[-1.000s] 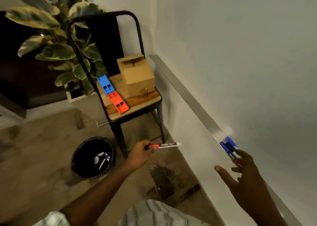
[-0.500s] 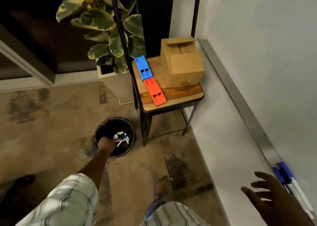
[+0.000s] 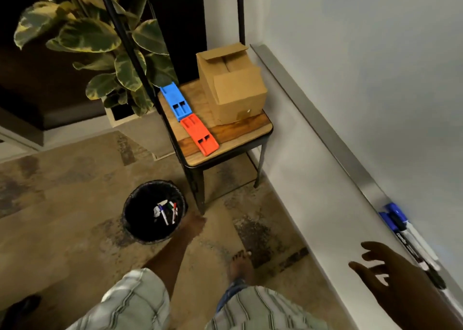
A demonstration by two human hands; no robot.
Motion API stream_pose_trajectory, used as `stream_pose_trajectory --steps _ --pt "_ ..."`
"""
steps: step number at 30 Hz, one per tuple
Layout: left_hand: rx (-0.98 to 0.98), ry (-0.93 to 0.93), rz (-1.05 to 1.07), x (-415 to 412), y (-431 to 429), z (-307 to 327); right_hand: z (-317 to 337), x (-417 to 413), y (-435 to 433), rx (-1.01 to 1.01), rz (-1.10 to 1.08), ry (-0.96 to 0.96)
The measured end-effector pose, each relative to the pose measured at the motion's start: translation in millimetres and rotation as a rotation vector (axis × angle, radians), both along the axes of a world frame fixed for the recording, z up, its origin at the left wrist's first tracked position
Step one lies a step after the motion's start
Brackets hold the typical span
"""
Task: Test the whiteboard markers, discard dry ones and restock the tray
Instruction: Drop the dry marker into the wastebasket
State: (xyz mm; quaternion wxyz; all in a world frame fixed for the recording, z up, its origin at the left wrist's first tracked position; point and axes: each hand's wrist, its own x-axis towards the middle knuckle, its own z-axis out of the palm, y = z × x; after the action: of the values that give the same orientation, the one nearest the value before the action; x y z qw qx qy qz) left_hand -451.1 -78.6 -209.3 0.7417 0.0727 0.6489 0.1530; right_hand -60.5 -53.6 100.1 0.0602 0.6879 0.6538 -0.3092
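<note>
A round black waste bin [image 3: 135, 214] stands on the floor and holds several markers [image 3: 167, 211], one with a red cap. My left hand [image 3: 194, 224] hangs just right of the bin's rim, holding nothing, fingers loosely curled. My right hand [image 3: 390, 277] is at the lower right, fingers spread, close to the metal marker tray [image 3: 325, 131] that runs along the bottom of the whiteboard [image 3: 375, 53]. Several markers [image 3: 406, 234] with blue and dark caps lie in the tray just beyond my fingertips.
A metal chair with a wooden seat [image 3: 225, 139] stands against the wall and carries a cardboard box [image 3: 233, 86], a blue holder [image 3: 175, 101] and an orange-red holder [image 3: 200, 135]. A potted plant [image 3: 100, 41] is behind it. My bare foot [image 3: 240, 264] rests on the rug.
My left hand carried the red-capped marker down to the bin, let it go there, and has now drawn back to the bin's right side. My view tilted down.
</note>
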Motion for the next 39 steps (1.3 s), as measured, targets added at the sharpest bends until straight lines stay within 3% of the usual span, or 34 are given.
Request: stream_pose_trajectory --steps 1,3,5,9,15,22,27,33,39 --pt "0.094 -0.016 -0.008 17 3 1 -3 2 -4 -0.005 0.011 -0.005" --pt "0.024 0.149 -0.045 61 21 20 -9 12 -11 -0.024 -0.027 -0.015" --pt "0.202 0.270 -0.188 112 35 57 -21 33 -23 -0.026 -0.094 -0.012" --pt "0.409 0.252 -0.339 182 68 105 -56 81 -45 0.017 -0.231 -0.072" --pt "0.623 0.210 -0.443 265 109 143 -94 155 -83 0.124 -0.644 -0.081" --pt "0.712 0.172 -0.562 347 97 202 -94 260 -146 0.369 -1.057 -0.232" --pt "0.796 0.175 -0.738 402 76 229 -95 328 -188 0.302 -0.948 -0.421" --pt "0.923 0.126 -0.913 466 46 255 -110 373 -204 0.176 -0.722 -0.396" --pt "1.042 0.133 -1.118 526 19 277 -120 399 -207 0.292 -0.639 -0.295"
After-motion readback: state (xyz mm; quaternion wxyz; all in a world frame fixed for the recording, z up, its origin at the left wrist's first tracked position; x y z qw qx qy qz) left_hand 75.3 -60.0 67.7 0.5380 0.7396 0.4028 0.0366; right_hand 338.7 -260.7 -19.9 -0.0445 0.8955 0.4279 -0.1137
